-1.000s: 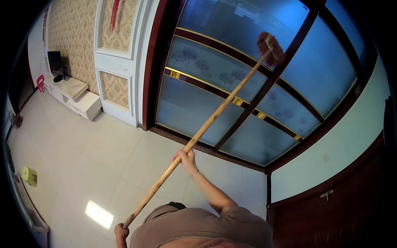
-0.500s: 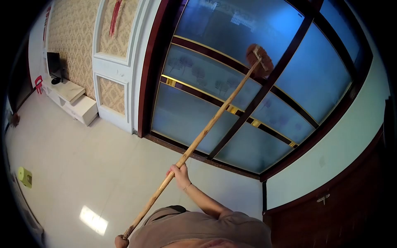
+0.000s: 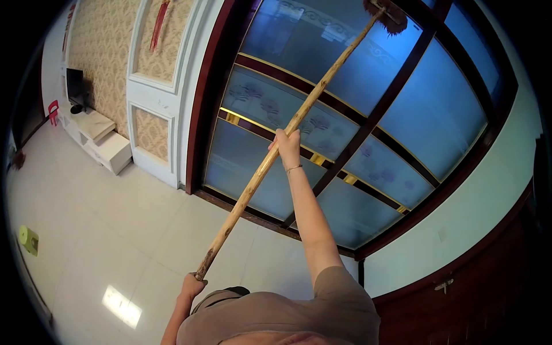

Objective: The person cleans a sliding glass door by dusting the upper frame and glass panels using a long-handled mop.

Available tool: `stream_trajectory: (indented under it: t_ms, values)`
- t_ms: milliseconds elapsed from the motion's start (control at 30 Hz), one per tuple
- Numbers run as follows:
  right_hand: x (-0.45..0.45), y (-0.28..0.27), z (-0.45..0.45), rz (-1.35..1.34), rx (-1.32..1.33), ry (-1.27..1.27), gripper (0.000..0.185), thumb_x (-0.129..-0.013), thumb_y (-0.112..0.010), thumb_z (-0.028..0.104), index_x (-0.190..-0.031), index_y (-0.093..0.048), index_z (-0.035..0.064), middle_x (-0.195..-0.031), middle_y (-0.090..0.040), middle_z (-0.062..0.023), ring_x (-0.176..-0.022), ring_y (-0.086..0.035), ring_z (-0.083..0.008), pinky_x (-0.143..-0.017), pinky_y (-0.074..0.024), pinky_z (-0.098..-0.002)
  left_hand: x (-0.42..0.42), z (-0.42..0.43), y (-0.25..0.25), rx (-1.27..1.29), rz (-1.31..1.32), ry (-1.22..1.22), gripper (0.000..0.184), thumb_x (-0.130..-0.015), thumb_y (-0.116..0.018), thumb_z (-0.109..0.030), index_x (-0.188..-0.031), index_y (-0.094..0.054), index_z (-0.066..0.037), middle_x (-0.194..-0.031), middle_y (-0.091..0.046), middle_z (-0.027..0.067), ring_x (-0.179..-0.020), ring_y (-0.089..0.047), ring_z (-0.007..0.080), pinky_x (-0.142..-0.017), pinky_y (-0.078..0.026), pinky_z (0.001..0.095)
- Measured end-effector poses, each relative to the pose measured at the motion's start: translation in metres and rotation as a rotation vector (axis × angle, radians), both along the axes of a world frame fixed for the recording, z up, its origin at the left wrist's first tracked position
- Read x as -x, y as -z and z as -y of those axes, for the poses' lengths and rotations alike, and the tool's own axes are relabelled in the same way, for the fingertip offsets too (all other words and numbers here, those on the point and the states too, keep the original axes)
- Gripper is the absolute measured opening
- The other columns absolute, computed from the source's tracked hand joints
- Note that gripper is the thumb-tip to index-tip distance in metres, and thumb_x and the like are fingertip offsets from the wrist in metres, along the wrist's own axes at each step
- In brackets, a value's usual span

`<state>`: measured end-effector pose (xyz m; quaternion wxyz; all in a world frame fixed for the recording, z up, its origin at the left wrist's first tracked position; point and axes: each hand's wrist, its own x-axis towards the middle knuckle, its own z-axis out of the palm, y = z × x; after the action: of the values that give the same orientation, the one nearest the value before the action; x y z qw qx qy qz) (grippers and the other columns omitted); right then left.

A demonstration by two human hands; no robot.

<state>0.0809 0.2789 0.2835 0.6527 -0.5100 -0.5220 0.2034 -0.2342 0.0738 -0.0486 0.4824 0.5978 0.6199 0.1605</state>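
Note:
A mop with a long wooden pole (image 3: 248, 192) slants up and away from me across the head view. Its reddish-brown head (image 3: 394, 22) is against or just in front of the upper glass pane of the sliding door (image 3: 339, 43); contact is hard to tell. My right hand (image 3: 288, 146) is wrapped round the middle of the pole, arm stretched out. Down by my waist, my left hand (image 3: 194, 284) is closed round the pole's lower end.
A white TV cabinet (image 3: 118, 150) with a screen (image 3: 75, 86) stands along the patterned wall at left. On the tiled floor sits a green stool (image 3: 29, 240). A brown door (image 3: 448, 310) is at lower right, and a red tassel (image 3: 159, 26) hangs on the wall.
Both hands have moved upward and forward with the mop. Its head has slid from the door's middle rail up to the top of the glass, and my right arm has straightened.

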Motion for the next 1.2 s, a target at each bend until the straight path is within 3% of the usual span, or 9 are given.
stream_trajectory:
  t_ms: [167, 333, 400, 467, 533, 667, 900, 1033, 1200]
  values:
    - [0.047, 0.063, 0.017, -0.063, 0.021, -0.102, 0.025, -0.081, -0.054, 0.014, -0.091, -0.037, -0.0011, -0.066, -0.049, -0.0094, -0.046, -0.051, -0.0177, -0.042, -0.0459, -0.0318, 0.053, 0.031, 0.064, 0.038, 0.002, -0.101, 0.033, -0.061, -0.067, -0.016, -0.085, -0.061, 0.006, -0.069, -0.062, 0.0192, -0.068, -0.063, 0.0279, -0.063, -0.048, 0.0373]
    - [0.109, 0.219, 0.05, -0.043, 0.11, -0.085, 0.026, -0.082, -0.055, 0.012, -0.093, -0.033, 0.0021, -0.065, -0.05, -0.0063, -0.051, -0.055, -0.0155, -0.044, -0.0456, -0.0281, 0.159, 0.122, 0.107, 0.253, -0.168, -0.212, 0.035, -0.057, -0.072, -0.017, -0.083, -0.064, 0.005, -0.075, -0.065, 0.0196, -0.075, -0.065, 0.0275, -0.068, -0.05, 0.0363]
    - [0.139, 0.253, 0.091, -0.09, 0.149, -0.147, 0.025, -0.082, -0.054, 0.011, -0.093, -0.034, 0.0005, -0.067, -0.051, -0.0064, -0.051, -0.055, -0.0161, -0.045, -0.0459, -0.0286, 0.204, 0.167, 0.126, 0.266, -0.229, -0.169, 0.041, -0.065, -0.072, -0.029, -0.085, -0.064, 0.006, -0.07, -0.064, 0.0182, -0.068, -0.063, 0.0252, -0.062, -0.046, 0.0388]
    - [0.168, 0.264, 0.128, -0.119, 0.197, -0.111, 0.019, -0.082, -0.053, 0.01, -0.088, -0.038, -0.0008, -0.064, -0.053, -0.0069, -0.051, -0.056, -0.017, -0.046, -0.0465, -0.0289, 0.249, 0.216, 0.181, 0.252, -0.359, 0.104, 0.036, -0.074, -0.064, -0.018, -0.105, -0.062, 0.0, -0.097, -0.064, 0.0215, -0.094, -0.061, 0.031, -0.082, -0.047, 0.0391]
    - [0.174, 0.299, 0.15, -0.114, 0.281, -0.174, 0.017, -0.082, -0.053, 0.01, -0.084, -0.04, -0.0009, -0.062, -0.054, -0.0072, -0.051, -0.057, -0.0174, -0.048, -0.047, -0.0288, 0.271, 0.244, 0.173, 0.357, -0.385, 0.038, 0.038, -0.073, -0.066, -0.019, -0.105, -0.062, 0.0, -0.097, -0.064, 0.0215, -0.094, -0.061, 0.031, -0.082, -0.048, 0.0394]
    - [0.175, 0.289, 0.166, -0.175, 0.389, -0.224, 0.015, -0.082, -0.053, 0.009, -0.074, -0.045, -0.0003, -0.058, -0.056, -0.0083, -0.054, -0.059, -0.0179, -0.05, -0.048, -0.0282, 0.279, 0.26, 0.157, 0.488, -0.367, -0.047, 0.039, -0.071, -0.068, -0.02, -0.104, -0.062, 0.0, -0.096, -0.064, 0.0212, -0.093, -0.061, 0.0315, -0.08, -0.048, 0.0402]
    - [0.143, 0.238, 0.135, -0.192, 0.29, -0.194, 0.014, -0.082, -0.053, 0.008, -0.077, -0.041, 0.0026, -0.06, -0.053, -0.0068, -0.052, -0.058, -0.0169, -0.05, -0.0477, -0.0284, 0.227, 0.201, 0.15, 0.349, -0.314, -0.165, 0.038, -0.065, -0.069, -0.022, -0.096, -0.064, 0.0, -0.088, -0.065, 0.0205, -0.087, -0.062, 0.0315, -0.078, -0.049, 0.0391]
    - [0.105, 0.189, 0.093, -0.168, 0.107, -0.185, 0.018, -0.083, -0.053, 0.007, -0.084, -0.036, 0.0014, -0.064, -0.052, -0.0074, -0.051, -0.058, -0.018, -0.049, -0.0487, -0.0293, 0.179, 0.119, 0.097, 0.227, -0.267, -0.196, 0.038, -0.057, -0.072, -0.025, -0.085, -0.067, -0.001, -0.08, -0.065, 0.0197, -0.078, -0.064, 0.0311, -0.072, -0.05, 0.0373]
    - [0.101, 0.129, 0.071, -0.098, -0.015, -0.168, 0.024, -0.081, -0.054, 0.002, -0.089, -0.032, -0.0004, -0.073, -0.051, -0.0096, -0.051, -0.059, -0.0188, -0.049, -0.0504, -0.0296, 0.105, 0.023, 0.024, 0.002, -0.171, -0.113, 0.037, -0.062, -0.069, -0.03, -0.087, -0.067, -0.002, -0.077, -0.065, 0.0195, -0.076, -0.063, 0.0326, -0.07, -0.049, 0.0388]
